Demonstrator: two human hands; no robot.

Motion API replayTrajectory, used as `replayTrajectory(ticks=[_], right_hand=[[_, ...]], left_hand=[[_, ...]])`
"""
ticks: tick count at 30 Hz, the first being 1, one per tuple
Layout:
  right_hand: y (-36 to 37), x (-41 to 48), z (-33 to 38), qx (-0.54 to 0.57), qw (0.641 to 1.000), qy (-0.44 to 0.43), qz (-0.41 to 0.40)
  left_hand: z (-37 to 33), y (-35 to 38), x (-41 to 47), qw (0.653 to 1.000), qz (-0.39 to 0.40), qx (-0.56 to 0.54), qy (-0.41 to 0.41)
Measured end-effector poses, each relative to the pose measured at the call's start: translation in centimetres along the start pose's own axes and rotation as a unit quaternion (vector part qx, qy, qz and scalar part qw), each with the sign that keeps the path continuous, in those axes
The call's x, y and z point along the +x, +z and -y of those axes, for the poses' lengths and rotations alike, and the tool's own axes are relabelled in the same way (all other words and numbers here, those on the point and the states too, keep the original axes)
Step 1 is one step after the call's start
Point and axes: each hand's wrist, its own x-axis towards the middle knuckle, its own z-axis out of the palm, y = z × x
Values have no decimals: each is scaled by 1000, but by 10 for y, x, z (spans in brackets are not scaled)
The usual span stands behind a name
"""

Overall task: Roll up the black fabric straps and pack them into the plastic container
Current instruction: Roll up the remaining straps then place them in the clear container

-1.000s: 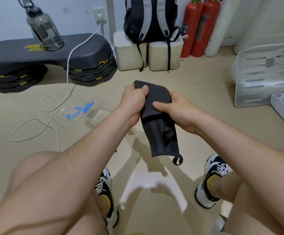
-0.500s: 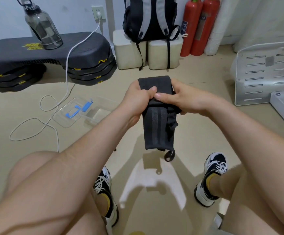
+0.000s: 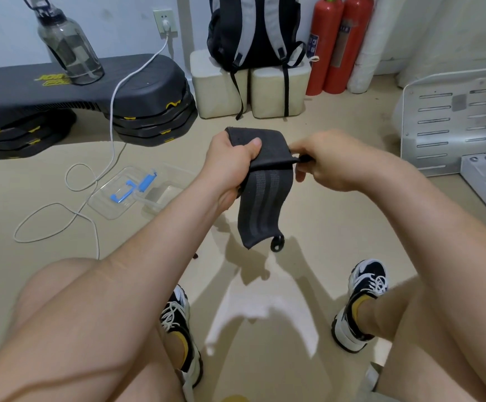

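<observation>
- Black step platform (image 3: 137,79): yellow lettering on its top, just beside the water bottle (image 3: 68,44). It is blurred and cannot be read with certainty.
- Risers (image 3: 152,123) under the platform: small yellow wave-shaped marks, no letters.
- Fire extinguishers (image 3: 343,44): printed labels, too small to read.

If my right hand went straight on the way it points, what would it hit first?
The right hand points left: probably the black strap it pinches first, then the left hand; depth unclear.
</observation>
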Motion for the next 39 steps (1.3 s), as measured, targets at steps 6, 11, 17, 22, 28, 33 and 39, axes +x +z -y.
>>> replayTrajectory(ticks=[6,11,17,22,28,33,39], right_hand=[[14,5,-1,275,958,78,5],[16,2,-4,462,882,89,28],[20,1,-14,495,860,109,61],[12,-4,-12,344,933,104,21],[12,-6,-3,324,932,132,-95],[8,-11,1,581,802,115,74],[14,-7,-3,658,740,125,65]], left_hand=[[-1,-3,1,998,-17,-46,-36],[1,-1,2,1000,1,-4,8],[-3,-4,-5,992,120,24,-9],[-4,-5,-6,987,149,48,-32],[-3,-1,-3,992,109,55,-38],[-5,4,-8,992,113,44,-21],[-6,2,-10,998,58,18,-13]])
